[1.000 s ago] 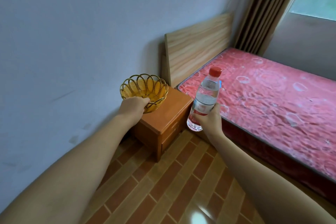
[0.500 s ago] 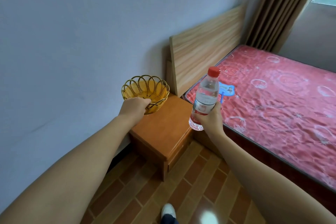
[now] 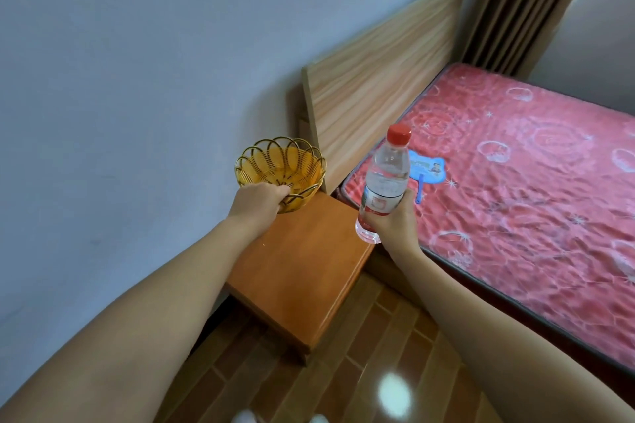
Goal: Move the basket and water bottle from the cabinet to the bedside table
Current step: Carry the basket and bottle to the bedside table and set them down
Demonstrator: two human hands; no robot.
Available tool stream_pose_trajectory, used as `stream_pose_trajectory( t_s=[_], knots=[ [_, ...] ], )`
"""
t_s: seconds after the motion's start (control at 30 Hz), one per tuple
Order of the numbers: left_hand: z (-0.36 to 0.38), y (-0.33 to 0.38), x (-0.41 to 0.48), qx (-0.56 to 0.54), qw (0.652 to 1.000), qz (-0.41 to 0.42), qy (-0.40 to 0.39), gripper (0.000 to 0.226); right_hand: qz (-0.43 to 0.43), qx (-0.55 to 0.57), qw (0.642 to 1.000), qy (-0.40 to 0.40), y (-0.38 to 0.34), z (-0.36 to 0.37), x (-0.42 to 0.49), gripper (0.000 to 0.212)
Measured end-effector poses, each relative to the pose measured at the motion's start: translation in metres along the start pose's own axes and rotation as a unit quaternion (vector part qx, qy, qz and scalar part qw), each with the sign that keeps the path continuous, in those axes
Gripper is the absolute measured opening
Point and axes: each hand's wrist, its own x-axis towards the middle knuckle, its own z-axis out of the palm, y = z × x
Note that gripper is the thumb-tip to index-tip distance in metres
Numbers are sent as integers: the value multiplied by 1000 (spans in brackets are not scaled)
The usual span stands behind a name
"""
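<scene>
Two things are in hand: the left hand [image 3: 258, 200] grips the near rim of the yellow woven wire-look basket [image 3: 281, 171], and the right hand [image 3: 391, 216] wraps the lower body of the clear plastic water bottle with the red cap [image 3: 385, 182], holding it upright. Over the last second the orange wooden bedside table [image 3: 302, 271] has come much closer and now lies directly beneath and just ahead of both hands, where before it sat further off. The basket hangs above the table's far corner by the grey wall [image 3: 137, 79], ahead of the left knuckles; whether its base touches the top I cannot tell. The bottle floats over the table's right edge, its base apparently clear of the wood, with the red patterned mattress [image 3: 515, 182] off to the right of that hand and the pale wooden headboard [image 3: 378, 86] beyond. Carrying looks finished; what remains, by my reading, is lowering both items. The bottle sits near the edge, so shifting it inward toward the left hand seems wise before release
</scene>
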Motion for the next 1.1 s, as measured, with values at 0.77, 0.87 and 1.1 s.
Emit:
stream_pose_trajectory(
  t_s=[0.77, 0.87, 1.1],
  knots=[
    [83, -75, 167, -11, 977, 198, -72, 24, 152, 14, 968, 197, 35, 112, 67, 58],
    [99, -77, 169, -13, 974, 209, -87, 22, 161, -1, 967, 199, 44, 120, 69, 60],
    [149, -84, 178, -8, 972, 210, -104, 22, 182, -18, 969, 168, 79, 138, 77, 67]
  ],
)
